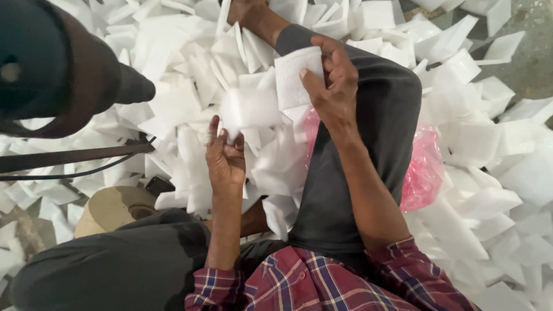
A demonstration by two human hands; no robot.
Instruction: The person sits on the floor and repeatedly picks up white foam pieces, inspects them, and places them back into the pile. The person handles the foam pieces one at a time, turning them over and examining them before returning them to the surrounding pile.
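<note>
Floor (533, 63) is bare grey concrete, seen only at top right & a strip at lower left; rest is buried under a heap of white foam sheet pieces (173, 103), overlapping every which way. Person sits on the floor w/ legs in dark grey trousers (368, 144), right knee raised thru the middle of the view, bare foot (245, 8) poking into the pile at top. Plaid red/blue shirt cuffs (299, 282) along the bottom edge.

Right hand (331, 86) pinches a small stack of white foam squares (294, 78), thumb on the front face, fingers curled behind, held above the knee. Left hand (226, 155) is lower, palm up, fingers loosely spread, fingertips touching a blurred white foam piece (247, 109) just beside the stack; can't tell if it's gripped or only resting there.

Pink plastic bag (423, 167) lies under/behind the right leg, mostly hidden, shows on both sides of it. Top left: big dark out-of-focus shape (52, 63), prob. part of the headgear, cut off by the frame. Below it a dark bar & thin cable (75, 155) cross the pile. Round tan object (112, 207) by the left knee, half covered; kind unclear. Small black item (158, 184) next to it, too small to ID.
</note>
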